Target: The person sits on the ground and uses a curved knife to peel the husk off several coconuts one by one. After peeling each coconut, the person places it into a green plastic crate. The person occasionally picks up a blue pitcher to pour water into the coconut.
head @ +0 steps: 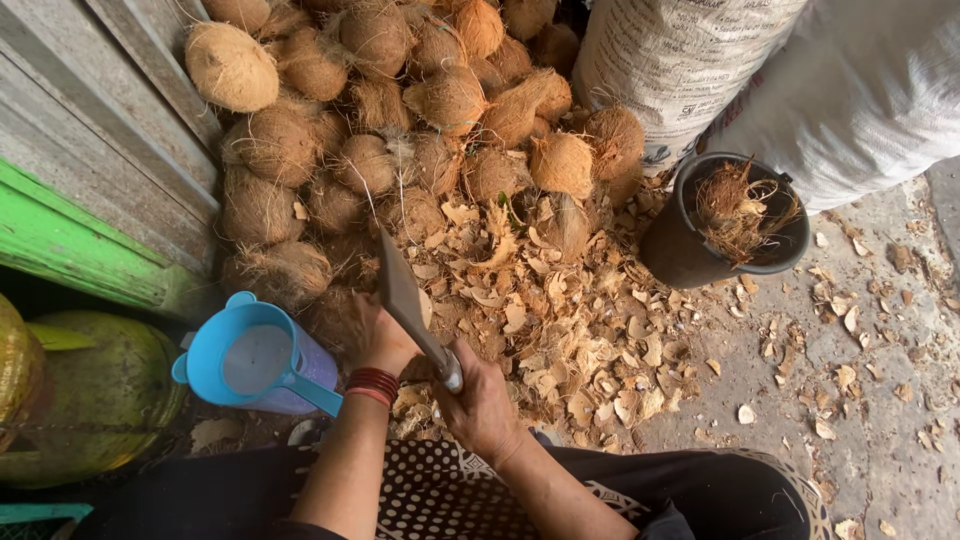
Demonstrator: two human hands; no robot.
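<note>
**newbie:** Hand check first: your right hand [483, 405] is clenched round the handle of that broad grey metal cleaver [405, 290], blade tipped up and away from you. What's the left doing?

**oldhand:** Your left hand [375, 335], the one with red bangles, is cupped over a brown fibrous coconut [335, 320] low in front of you, just right of the blue plastic jug with a handle [258, 358]. The cleaver sits just above it.

**newbie:** So how far along are you?

**oldhand:** I'd say midway at best. A thick litter of pale husk chips [560, 330] covers the floor and the black round bucket [735, 220] holds fibre scraps, so plenty is done. But the big heap of hairy brown coconuts [400, 110] against the wall looks mostly untouched.
</note>
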